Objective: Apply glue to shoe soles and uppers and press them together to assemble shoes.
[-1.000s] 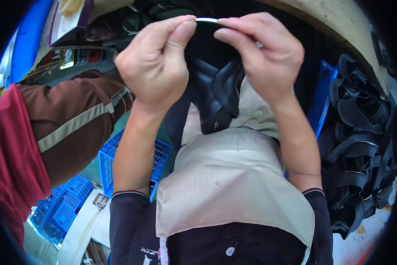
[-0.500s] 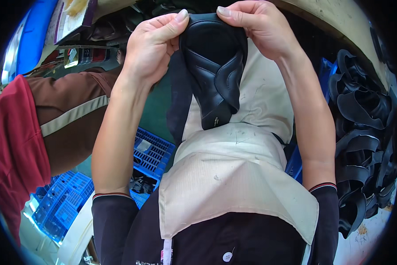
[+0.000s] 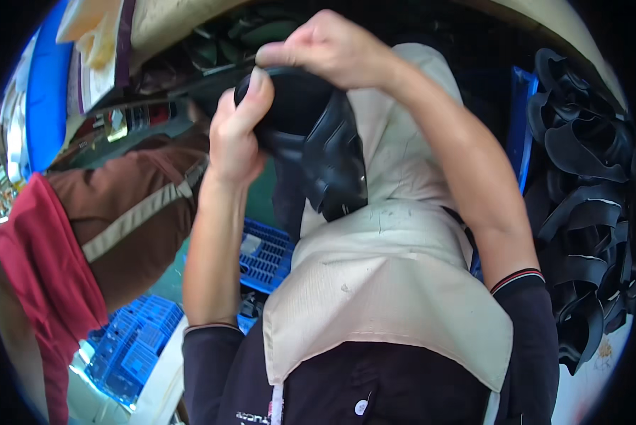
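A black sandal (image 3: 338, 152) with crossed leather straps hangs tilted in front of my apron, its narrow end downward. My left hand (image 3: 239, 134) is closed on the left side of its wide end, thumb on top. Above that end, my right hand (image 3: 325, 51) is closed, its thumb stretched left toward my left thumb. What its fingers pinch at the sandal's upper edge is hidden and slightly blurred.
Black strap pieces (image 3: 583, 149) are heaped at the right. Blue plastic crates (image 3: 265, 255) stand low at the left, and a blue panel (image 3: 522, 134) rises by my right leg. Another person's brown-trousered leg (image 3: 144, 191) is close on my left.
My right hand has moved left across the sandal's wide end, near my left thumb. The sandal has turned and tilted, its wide end shifting left and down.
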{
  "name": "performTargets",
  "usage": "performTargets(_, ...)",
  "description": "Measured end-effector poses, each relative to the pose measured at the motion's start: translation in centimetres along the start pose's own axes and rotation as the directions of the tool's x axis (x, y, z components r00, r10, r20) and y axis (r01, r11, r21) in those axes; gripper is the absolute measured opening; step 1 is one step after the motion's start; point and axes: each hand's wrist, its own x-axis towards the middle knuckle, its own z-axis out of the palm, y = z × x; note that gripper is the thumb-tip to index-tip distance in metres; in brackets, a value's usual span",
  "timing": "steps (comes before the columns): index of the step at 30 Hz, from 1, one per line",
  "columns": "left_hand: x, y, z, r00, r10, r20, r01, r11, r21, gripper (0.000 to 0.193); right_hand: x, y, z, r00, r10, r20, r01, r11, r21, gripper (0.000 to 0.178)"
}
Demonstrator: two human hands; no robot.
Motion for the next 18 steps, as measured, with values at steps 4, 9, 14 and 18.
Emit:
performTargets(4,-0.2,-1.7,0.3,0.958,-0.065,-0.278,-0.012,0.964,-0.267,0.047,-0.1,1.3,0.9,0.988,0.029,-0.154,-0.028,1.000,0.011,0.055)
performTargets(9,-1.4,-1.8,-0.1,0.958,-0.025,-0.287,-0.014,0.991,-0.136,0.064,-1.6,2.3,0.4,0.977,0.185,-0.110,-0.176,0.981,0.088,0.055)
performTargets(14,-1.5,-3.7,0.3,0.981,-0.020,-0.192,-0.046,0.941,-0.336,0.066,-1.1,4.7,2.0,0.990,0.015,-0.142,0.014,0.980,0.199,0.055)
performTargets(18,-2.4,-4.7,-0.1,0.950,-0.032,-0.310,-0.083,0.934,-0.349,0.067,-3.1,5.1,3.1,0.970,0.190,-0.152,-0.165,0.973,0.162,0.055)
